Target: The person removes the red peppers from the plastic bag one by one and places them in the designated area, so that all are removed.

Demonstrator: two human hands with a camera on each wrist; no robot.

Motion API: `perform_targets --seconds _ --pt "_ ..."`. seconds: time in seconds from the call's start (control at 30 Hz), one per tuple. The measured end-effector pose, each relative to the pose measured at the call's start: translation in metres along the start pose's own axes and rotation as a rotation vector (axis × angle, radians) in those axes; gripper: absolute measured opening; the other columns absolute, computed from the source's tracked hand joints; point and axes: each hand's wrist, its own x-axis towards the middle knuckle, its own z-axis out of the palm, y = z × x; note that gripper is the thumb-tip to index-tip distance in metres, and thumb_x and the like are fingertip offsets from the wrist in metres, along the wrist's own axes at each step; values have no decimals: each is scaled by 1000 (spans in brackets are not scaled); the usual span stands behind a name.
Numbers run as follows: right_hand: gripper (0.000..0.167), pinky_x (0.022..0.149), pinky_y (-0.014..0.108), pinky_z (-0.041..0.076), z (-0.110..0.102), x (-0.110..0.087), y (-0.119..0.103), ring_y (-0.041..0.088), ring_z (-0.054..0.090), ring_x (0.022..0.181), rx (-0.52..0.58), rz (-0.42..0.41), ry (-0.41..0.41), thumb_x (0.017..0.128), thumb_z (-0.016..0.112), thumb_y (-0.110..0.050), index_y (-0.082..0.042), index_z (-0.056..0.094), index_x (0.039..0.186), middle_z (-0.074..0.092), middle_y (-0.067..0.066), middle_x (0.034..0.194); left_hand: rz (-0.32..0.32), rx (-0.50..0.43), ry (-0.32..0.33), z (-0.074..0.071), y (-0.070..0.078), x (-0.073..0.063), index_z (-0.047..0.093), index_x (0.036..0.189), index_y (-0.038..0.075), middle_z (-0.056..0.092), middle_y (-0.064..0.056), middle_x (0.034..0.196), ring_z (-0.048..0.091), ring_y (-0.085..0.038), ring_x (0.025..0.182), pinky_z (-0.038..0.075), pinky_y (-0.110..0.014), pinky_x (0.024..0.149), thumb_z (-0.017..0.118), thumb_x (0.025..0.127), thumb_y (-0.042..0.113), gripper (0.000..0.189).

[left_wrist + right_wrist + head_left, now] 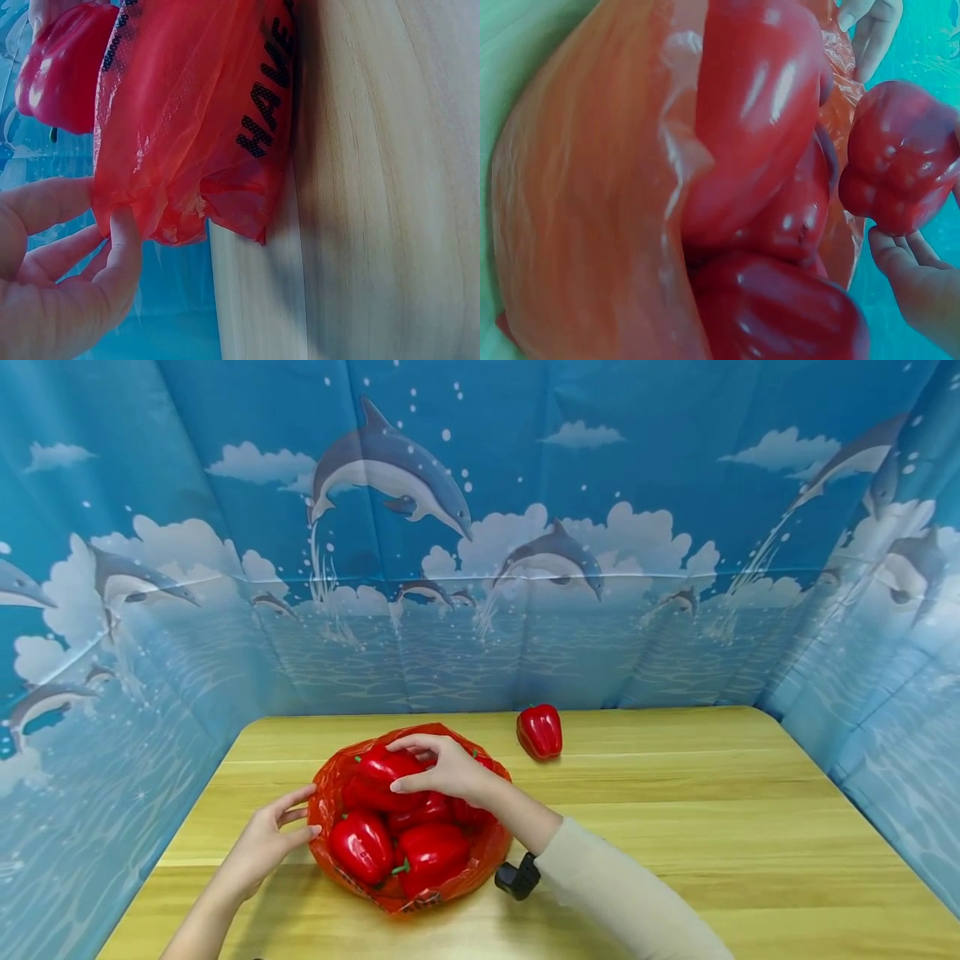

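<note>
A red plastic bag (322, 781) stands wide-mouthed on the table, with several glossy red bell peppers (362, 846) inside. My right hand (450, 768) grips another red bell pepper (387, 763) over the bag's mouth, thumb on the near side and fingers on the far side. In the right wrist view that held pepper (900, 161) shows beside the bag's rim, apart from the peppers (761, 112) within. At the bag's left edge, my left hand (266, 839) pinches the rim. The left wrist view shows its thumb and fingers (124, 240) on the thin red plastic (172, 112), which bears black lettering.
One more red bell pepper (540, 732) lies near the table's back edge, right of the bag. A small black device (517, 878) sits by the right sleeve cuff. Blue curtains (525, 643) with dolphins enclose the wooden table (675, 810) at the back and sides.
</note>
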Motion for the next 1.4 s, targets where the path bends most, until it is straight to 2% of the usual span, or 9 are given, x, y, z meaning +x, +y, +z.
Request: perform_targets --seconds 0.23,0.57,0.77,1.4 --pt "48 81 34 49 -12 -9 -2 23 48 109 41 -3 14 81 73 -15 -19 59 126 50 2 127 7 -6 2 0 1 -1 35 138 -8 37 -28 139 41 -42 121 51 -28 80 61 85 -1 60" --pt "47 81 36 50 -36 -24 -1 25 50 110 46 -12 79 82 71 -18 -16 58 127 53 6 127 10 0 7 0 1 -3 35 138 -8 37 -27 139 41 -42 121 51 -28 80 61 85 0 60" --pt "48 81 38 51 -51 -34 1 27 49 112 80 17 103 82 71 -18 -15 56 128 53 8 127 9 -8 6 2 0 -3 35 138 -8 36 -27 140 42 -42 120 52 -27 79 61 85 -1 59" --pt "53 79 40 53 -83 -49 8 30 50 112 109 35 208 81 72 -17 -13 53 130 51 12 129 5 6 13 3 -4 -4 35 138 -8 37 -27 139 42 -41 120 52 -27 78 60 85 -2 59"
